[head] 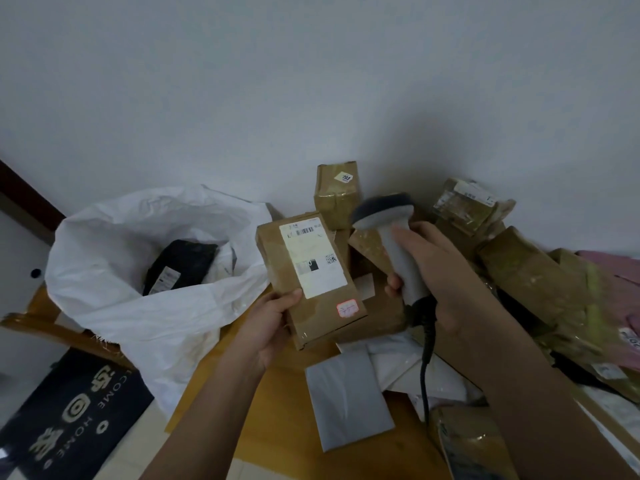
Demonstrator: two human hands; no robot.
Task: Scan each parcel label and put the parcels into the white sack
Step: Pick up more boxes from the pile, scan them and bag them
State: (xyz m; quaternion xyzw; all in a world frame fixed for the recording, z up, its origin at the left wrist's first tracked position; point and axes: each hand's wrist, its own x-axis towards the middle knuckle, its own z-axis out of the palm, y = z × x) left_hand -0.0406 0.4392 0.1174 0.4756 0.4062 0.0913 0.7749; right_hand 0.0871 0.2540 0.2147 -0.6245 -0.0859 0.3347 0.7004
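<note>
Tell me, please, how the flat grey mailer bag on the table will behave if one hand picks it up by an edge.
The grey mailer bag lies very flat, so it is probably light and would likely droop. Its smooth plastic skin may be slippery under the fingers. It looks soft, not fragile.

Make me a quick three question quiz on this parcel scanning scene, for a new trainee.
1. True or false: the left hand holds the brown box with its label facing up.
2. What does the right hand grip? A) tape roll B) barcode scanner C) knife
3. What already lies inside the white sack?

Key: 1 true. 2 B. 3 a black parcel.
</note>
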